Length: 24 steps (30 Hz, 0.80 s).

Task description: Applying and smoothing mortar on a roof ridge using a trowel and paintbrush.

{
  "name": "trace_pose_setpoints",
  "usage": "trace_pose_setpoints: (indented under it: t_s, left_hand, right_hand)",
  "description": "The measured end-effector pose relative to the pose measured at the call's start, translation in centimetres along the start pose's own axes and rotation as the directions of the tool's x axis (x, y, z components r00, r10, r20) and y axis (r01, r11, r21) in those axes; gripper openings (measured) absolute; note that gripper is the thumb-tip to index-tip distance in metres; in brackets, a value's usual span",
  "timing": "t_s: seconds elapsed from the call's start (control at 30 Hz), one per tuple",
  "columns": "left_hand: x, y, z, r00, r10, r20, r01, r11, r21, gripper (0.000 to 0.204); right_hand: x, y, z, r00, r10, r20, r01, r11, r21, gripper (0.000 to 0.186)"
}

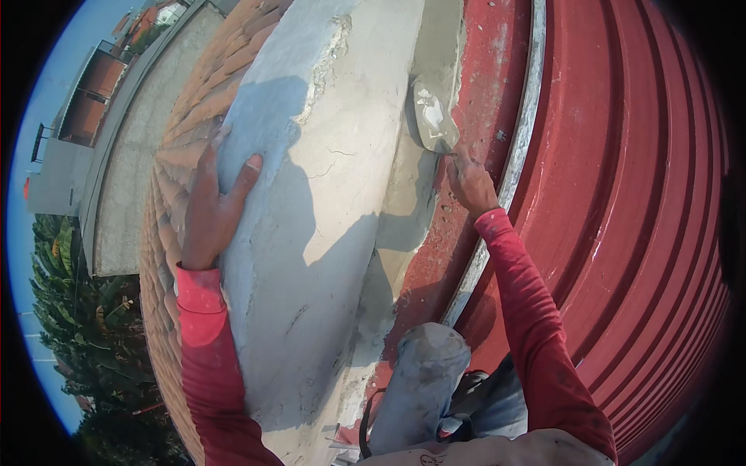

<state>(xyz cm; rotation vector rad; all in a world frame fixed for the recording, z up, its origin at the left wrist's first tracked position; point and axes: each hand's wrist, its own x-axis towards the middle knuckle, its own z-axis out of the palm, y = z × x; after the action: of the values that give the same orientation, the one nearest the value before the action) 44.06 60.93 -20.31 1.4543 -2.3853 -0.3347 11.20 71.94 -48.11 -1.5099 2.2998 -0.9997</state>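
My right hand [472,185] grips a trowel [434,116] by its handle. The trowel's blade, smeared with pale mortar, lies against the strip of wet grey mortar [408,182] along the foot of the plastered ridge. On the ridge's left side, my left hand [211,203] rests with thumb and fingers spread, holding nothing. The white plastered ridge [353,116] between my hands has fine cracks and a rough, chipped patch near its far end. Shadows of my head and arms fall across it.
Orange clay roof tiles [175,198] slope away on the left. Red corrugated metal roofing [606,233] fills the right, edged by a pale metal strip [519,147]. My knee [432,349] is at the bottom. Trees [89,311] and a grey wall [128,171] stand beyond the left edge.
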Motion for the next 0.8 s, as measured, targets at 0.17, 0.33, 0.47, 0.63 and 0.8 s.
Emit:
trace_pose_setpoints:
  t_s: [0.17, 0.33, 0.47, 0.63, 0.8]
  left_hand:
    - [0.7, 0.0, -0.5, 0.999, 0.018, -0.048, -0.021, 0.998, -0.067, 0.075]
    - [0.3, -1.6, -0.3, 0.991, -0.011, -0.132, 0.022, 0.996, 0.088, 0.089]
    - [0.1, -1.7, 0.1, 0.986, -0.035, -0.164, 0.045, 0.997, 0.058, 0.094]
    - [0.0, -0.7, -0.2, 0.994, -0.042, -0.099, 0.046, 0.998, 0.034, 0.085]
    - [0.0, -1.4, 0.0, 0.993, -0.017, -0.115, 0.026, 0.997, 0.071, 0.082]
  right_hand:
    - [-2.8, 0.9, 1.1, 0.988, -0.069, 0.139, 0.107, 0.954, -0.282, 0.026]
    - [-4.8, -0.5, -4.8, 0.920, -0.201, 0.337, 0.282, 0.936, -0.211, 0.029]
    - [2.0, -1.2, -10.6, 0.917, -0.258, 0.305, 0.352, 0.883, -0.311, 0.031]
    - [11.9, 2.7, -13.3, 0.815, -0.456, 0.357, 0.573, 0.544, -0.613, 0.034]
    - [17.6, 5.5, -12.1, 0.804, -0.458, 0.379, 0.580, 0.467, -0.667, 0.033]
